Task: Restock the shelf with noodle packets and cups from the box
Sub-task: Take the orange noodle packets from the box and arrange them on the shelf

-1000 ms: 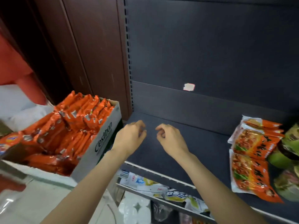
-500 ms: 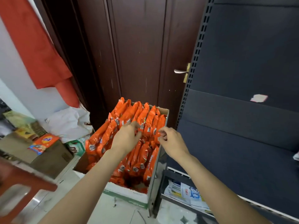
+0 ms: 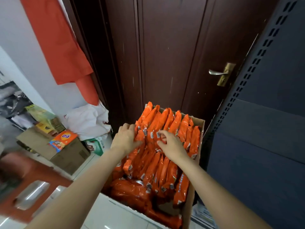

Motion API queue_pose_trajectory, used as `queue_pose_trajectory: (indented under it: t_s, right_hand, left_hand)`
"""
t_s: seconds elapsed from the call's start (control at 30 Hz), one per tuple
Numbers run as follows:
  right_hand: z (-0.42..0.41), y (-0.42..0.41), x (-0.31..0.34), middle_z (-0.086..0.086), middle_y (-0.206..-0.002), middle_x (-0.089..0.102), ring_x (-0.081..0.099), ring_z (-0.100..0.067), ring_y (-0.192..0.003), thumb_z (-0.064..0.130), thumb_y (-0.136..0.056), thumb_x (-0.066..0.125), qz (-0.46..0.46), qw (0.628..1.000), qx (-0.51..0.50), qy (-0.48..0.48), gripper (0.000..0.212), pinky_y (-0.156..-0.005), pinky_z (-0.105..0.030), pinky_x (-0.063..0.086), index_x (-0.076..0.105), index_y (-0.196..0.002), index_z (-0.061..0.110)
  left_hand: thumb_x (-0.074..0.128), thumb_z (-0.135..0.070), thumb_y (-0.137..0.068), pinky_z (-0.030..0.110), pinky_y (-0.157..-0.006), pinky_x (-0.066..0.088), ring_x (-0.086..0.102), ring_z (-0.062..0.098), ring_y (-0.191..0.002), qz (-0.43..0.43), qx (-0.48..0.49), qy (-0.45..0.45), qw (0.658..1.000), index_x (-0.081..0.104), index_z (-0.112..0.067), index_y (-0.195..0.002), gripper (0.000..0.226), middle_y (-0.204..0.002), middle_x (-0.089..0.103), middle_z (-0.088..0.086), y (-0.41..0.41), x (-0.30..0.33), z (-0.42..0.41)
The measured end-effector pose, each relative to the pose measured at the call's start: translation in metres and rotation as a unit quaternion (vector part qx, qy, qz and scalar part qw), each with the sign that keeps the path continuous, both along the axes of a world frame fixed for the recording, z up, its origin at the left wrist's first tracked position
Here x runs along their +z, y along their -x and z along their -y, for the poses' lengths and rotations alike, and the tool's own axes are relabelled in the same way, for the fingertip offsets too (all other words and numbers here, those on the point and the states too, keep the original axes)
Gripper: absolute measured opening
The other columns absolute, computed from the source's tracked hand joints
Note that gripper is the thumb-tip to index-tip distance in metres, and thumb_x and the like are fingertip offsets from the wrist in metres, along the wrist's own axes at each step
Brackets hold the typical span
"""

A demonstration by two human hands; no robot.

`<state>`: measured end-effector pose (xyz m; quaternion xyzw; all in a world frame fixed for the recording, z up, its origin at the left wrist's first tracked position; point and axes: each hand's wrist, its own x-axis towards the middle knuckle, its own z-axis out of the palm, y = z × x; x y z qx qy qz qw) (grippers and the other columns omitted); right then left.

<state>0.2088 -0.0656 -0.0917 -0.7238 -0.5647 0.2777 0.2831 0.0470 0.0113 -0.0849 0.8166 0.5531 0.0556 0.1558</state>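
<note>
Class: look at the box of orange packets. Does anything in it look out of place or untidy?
Mostly tidy: the orange packets stand on edge in rows in the box. At its near end, a few packets lie flat and jumbled instead. Both hands are among the upright packets.

Dark wooden door [image 3: 165, 55], white wall [image 3: 14, 30], possibly tiled floor [image 3: 102, 217]

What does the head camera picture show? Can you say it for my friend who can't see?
Two bare hands, the left hand and the right hand, reach into a cardboard box packed with upright orange noodle packets, fingers curling round the packet tops. A dark wooden door stands behind the box, and a dark shelf unit stands to the right.
</note>
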Motion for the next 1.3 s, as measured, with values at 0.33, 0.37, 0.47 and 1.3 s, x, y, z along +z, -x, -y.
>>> queue_pose_trajectory:
  t_s: [0.33, 0.37, 0.47, 1.3]
  right_hand:
    - [-0.022, 0.063, -0.019, -0.008, -0.122, 0.062, 0.056, -0.024, -0.118, 0.037, -0.095, 0.049, -0.076, 0.991, -0.074, 0.087, 0.045, -0.097, -0.028, 0.039, 0.051, -0.13, 0.009]
    - [-0.021, 0.066, -0.02, -0.008, -0.122, 0.061, 0.055, -0.025, -0.117, 0.039, -0.095, 0.049, -0.084, 0.989, -0.093, 0.084, 0.045, -0.098, -0.031, 0.04, 0.053, -0.127, 0.009]
    - [-0.015, 0.072, -0.023, -0.004, -0.118, 0.06, 0.057, -0.024, -0.112, 0.045, -0.089, 0.058, -0.129, 0.977, -0.146, 0.083, 0.046, -0.094, -0.032, 0.045, 0.051, -0.122, 0.013]
    - [0.181, -0.056, 0.063, -0.002, -0.108, 0.068, 0.067, -0.017, -0.095, 0.001, -0.08, 0.069, -0.31, 0.901, -0.283, -0.108, 0.051, -0.071, -0.029, 0.053, 0.052, -0.123, 0.025]
  left_hand:
    - [0.065, -0.021, -0.087, 0.022, -0.096, 0.039, 0.053, 0.017, -0.119, 0.09, -0.124, 0.126, 0.98, 0.046, -0.019, -0.138, 0.054, -0.13, 0.058, 0.002, 0.048, -0.001, -0.011]
    - [0.064, -0.021, -0.088, 0.022, -0.099, 0.037, 0.052, 0.016, -0.122, 0.102, -0.144, 0.144, 0.974, 0.044, -0.02, -0.139, 0.055, -0.133, 0.056, 0.0, 0.051, -0.003, -0.01]
    - [0.058, -0.011, -0.091, 0.02, -0.102, 0.036, 0.049, 0.011, -0.125, 0.174, -0.162, 0.236, 0.942, 0.04, -0.019, -0.141, 0.053, -0.134, 0.054, -0.003, 0.059, -0.012, -0.006]
    - [0.085, -0.034, -0.063, 0.034, -0.118, 0.014, 0.01, 0.014, -0.145, 0.253, -0.297, 0.114, 0.914, 0.011, -0.025, -0.15, 0.115, -0.157, 0.012, -0.002, -0.104, 0.037, 0.091]
